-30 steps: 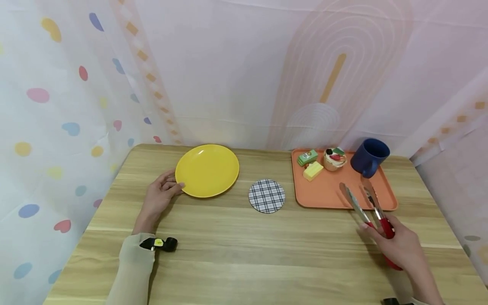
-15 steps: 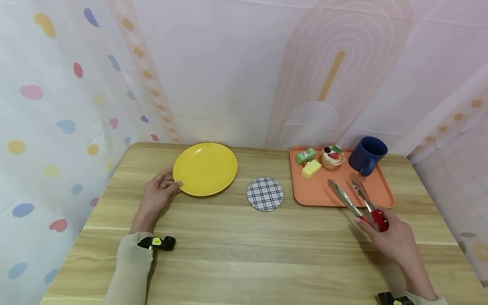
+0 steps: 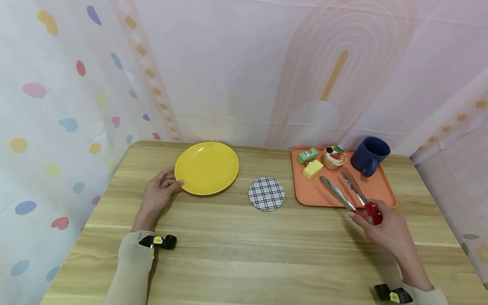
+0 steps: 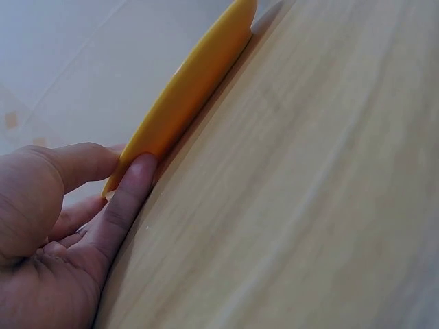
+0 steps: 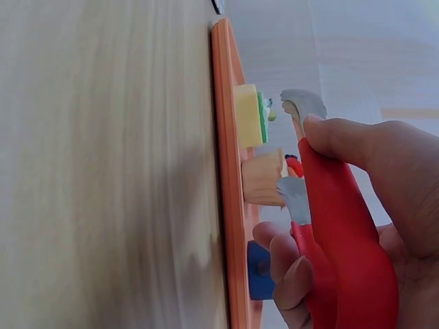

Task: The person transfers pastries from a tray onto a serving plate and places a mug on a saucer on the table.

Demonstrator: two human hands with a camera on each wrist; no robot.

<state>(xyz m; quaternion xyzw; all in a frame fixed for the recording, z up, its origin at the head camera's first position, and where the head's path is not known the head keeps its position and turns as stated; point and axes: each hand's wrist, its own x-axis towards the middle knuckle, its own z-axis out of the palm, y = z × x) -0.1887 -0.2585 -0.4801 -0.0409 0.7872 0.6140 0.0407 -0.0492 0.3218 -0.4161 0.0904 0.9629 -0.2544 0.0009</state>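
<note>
My left hand [image 3: 158,195] pinches the near-left rim of a yellow plate [image 3: 207,168]; in the left wrist view, thumb and fingers sit either side of the plate's edge [image 4: 185,89]. Red-handled metal tongs [image 5: 343,226] are gripped in my right hand [image 3: 386,226], their arms spread with nothing between the tips. Those tips hover over the orange tray [image 3: 314,192]. On the tray are a green cake slice [image 3: 307,156], a yellow cake slice [image 3: 313,169], a fruit-topped cupcake [image 3: 335,157] and a dark blue mug [image 3: 370,156].
A round checked coaster [image 3: 266,194] lies between plate and tray on the wooden table [image 3: 228,254]. Behind the table's back edge hangs a patterned cloth [image 3: 228,76], and more cloth borders both sides.
My right hand has carried the tongs left and farther over the tray, toward the yellow slice and cupcake. The left hand still holds the plate's rim in the same place.
</note>
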